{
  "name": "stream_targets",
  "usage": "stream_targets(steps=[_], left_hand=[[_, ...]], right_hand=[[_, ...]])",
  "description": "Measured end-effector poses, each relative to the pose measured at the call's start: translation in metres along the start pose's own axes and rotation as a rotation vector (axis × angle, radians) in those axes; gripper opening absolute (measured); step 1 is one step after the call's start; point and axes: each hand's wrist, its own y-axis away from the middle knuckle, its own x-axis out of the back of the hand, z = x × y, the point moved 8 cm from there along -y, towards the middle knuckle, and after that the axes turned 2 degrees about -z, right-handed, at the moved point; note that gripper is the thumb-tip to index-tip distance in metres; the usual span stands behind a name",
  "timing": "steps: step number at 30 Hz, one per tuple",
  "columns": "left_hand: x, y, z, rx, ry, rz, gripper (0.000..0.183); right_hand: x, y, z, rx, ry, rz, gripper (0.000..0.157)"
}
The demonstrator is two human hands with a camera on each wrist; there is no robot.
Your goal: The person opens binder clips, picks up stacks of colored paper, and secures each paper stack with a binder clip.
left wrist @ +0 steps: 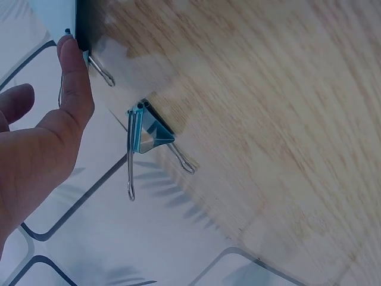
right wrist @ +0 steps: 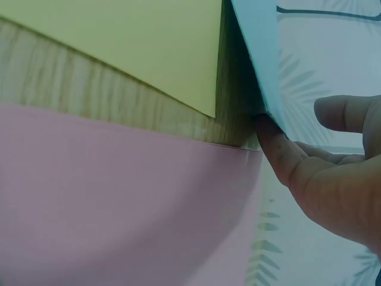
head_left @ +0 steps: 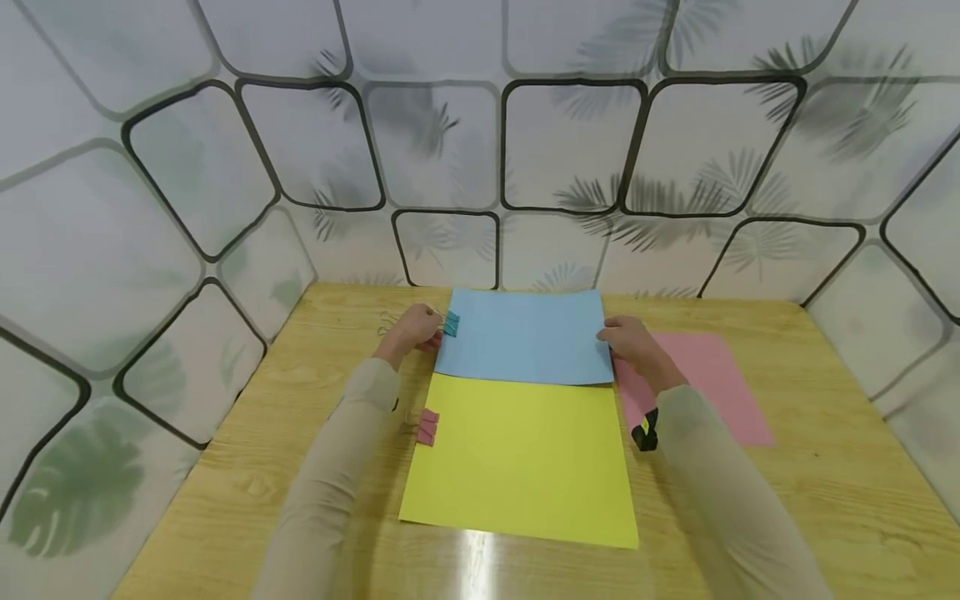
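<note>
With the left hand [head_left: 412, 327] at the teal binder clip [head_left: 451, 323], steadied the blue sheet [head_left: 525, 337] over the far end of the yellow sheet [head_left: 525, 462], right hand [head_left: 634, 344] at the opposite edge, could not tell pinching from mere touching for either, and needed both edges level.

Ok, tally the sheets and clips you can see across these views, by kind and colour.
Blue sheet: 1
Yellow sheet: 1
Pink sheet: 1
Teal clips: 2
Pink clip: 1
Total: 6
</note>
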Motion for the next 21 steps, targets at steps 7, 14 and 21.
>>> stream_targets(steps=[7, 14, 21], left_hand=[[0.003, 0.008, 0.006, -0.038, -0.009, -0.014, 0.044], [0.006, 0.019, 0.013, -0.079, -0.057, -0.014, 0.049], [0.003, 0.040, 0.014, -0.152, -0.151, -0.013, 0.053]], right_hand=[[0.001, 0.004, -0.003, 0.018, 0.001, -0.005, 0.062], [0.004, 0.008, -0.004, 0.046, 0.007, -0.015, 0.064], [0.002, 0.024, -0.012, 0.106, 0.029, -0.019, 0.064]])
